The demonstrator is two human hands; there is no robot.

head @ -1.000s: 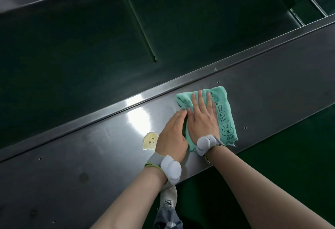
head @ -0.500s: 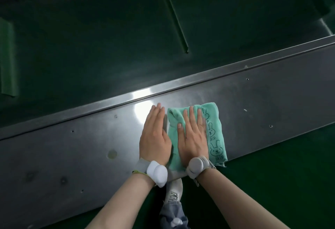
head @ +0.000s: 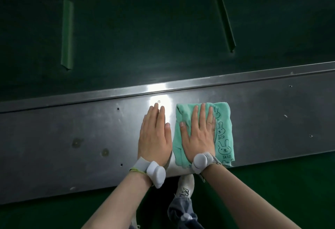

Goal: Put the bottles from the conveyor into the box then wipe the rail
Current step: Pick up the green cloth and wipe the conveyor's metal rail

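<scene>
1. Rail (head: 253, 120): a broad, flat grey metal strip running left to right across the view; small screw holes and a few dull spots on it; a bright glare patch near its far edge.
2. Cloth (head: 223, 134): mint green, printed with rabbit figures and "SKIP"; lies flat on the rail, its near edge at the rail's near edge.
3. Right hand (head: 199, 136): flat, fingers spread, palm down on the cloth's left part; grips nothing.
4. Left hand (head: 154, 136): flat, fingers together, palm down on bare rail just beside the cloth; holds nothing.
5. Grey wristbands on both wrists.
6. Conveyor belt (head: 145, 38): dark green, beyond the rail; two raised cleats cross it.
7. Green floor (head: 281, 183) below; one shoe visible.
</scene>
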